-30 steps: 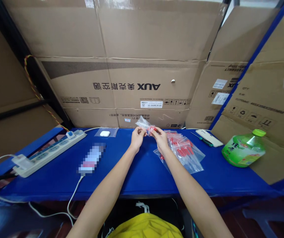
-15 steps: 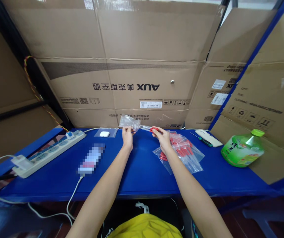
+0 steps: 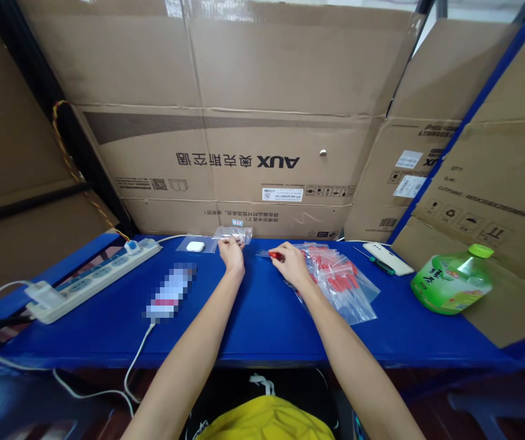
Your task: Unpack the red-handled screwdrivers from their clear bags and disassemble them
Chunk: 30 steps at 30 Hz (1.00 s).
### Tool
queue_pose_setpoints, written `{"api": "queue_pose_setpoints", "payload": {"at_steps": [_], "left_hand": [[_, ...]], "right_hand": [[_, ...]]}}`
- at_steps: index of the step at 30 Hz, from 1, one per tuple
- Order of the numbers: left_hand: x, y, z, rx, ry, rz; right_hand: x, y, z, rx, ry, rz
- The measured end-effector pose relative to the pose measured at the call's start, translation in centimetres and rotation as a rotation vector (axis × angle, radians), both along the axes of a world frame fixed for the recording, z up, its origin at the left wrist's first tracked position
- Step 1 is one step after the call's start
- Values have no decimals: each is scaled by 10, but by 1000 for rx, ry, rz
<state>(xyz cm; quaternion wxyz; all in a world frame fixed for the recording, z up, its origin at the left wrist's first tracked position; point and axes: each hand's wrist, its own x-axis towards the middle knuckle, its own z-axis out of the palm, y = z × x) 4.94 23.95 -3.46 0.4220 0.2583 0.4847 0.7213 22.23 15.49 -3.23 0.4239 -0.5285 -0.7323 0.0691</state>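
On the blue tabletop [image 3: 262,324], the left hand [image 3: 233,252] pinches one clear plastic bag [image 3: 233,233] at its far edge. The right hand [image 3: 291,265] grips one red-handled screwdriver [image 3: 269,255] beside one pile of bagged screwdrivers [image 3: 342,282].

Looks like a warehouse packing station: blue shelf-bench [image 3: 262,330] walled in with flattened AUX cartons [image 3: 244,140], power strip [image 3: 92,278], pile of zip bags with red parts [image 3: 340,281]

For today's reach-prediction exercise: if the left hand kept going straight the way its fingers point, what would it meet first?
Probably the small clear bag that the left hand already pinches; beyond it, the cardboard box wall, though depth is unclear.
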Motion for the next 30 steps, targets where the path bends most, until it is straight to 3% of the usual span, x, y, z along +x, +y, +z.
{"api": "queue_pose_setpoints", "payload": {"at_steps": [6,19,30], "left_hand": [[1,0,-1,-19,-9,-4],[5,-9,6,-12,1,-42],[7,-8,3,-35,29,-64]], "right_hand": [[2,-3,3,-26,-138,23],[-2,-10,5,-172,-259,86],[-7,-16,4,-282,-316,83]]}}
